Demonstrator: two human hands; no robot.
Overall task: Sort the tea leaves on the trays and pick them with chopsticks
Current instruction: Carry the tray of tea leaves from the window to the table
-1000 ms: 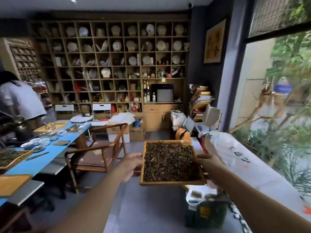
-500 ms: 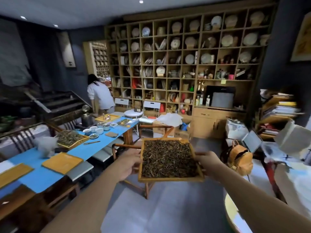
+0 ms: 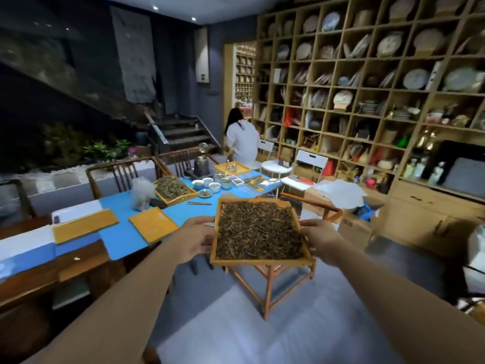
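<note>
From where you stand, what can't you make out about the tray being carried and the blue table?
- Head view: fingers of left hand and right hand hidden beneath the wooden tray of dark tea leaves.
- Thin sticks on the blue table: too small to confirm as chopsticks.
- Small white cups: contents blurred.

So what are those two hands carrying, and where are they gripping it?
A wooden tray of dark tea leaves, held by its side rims: left hand on the left, right hand on the right.
</note>
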